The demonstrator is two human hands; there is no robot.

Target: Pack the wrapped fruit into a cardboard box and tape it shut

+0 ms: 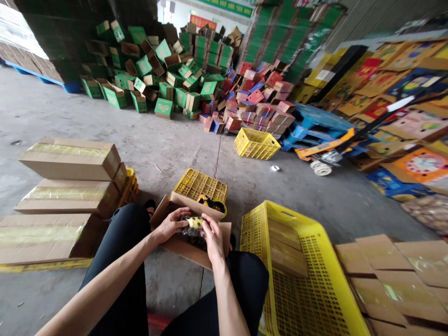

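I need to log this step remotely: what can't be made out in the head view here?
- Wrapped packet: too small, and covered by left hand and right hand; what it is cannot be told.
- Open carton: inside hidden by both hands.
- Tape dispenser: partly behind the carton flap.
- Yellow crate: cut off by the bottom edge.

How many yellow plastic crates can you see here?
4. One large yellow plastic crate beside the right knee, one upturned behind the open cardboard box, one out on the floor, one under the taped cartons on the left. More may be hidden.
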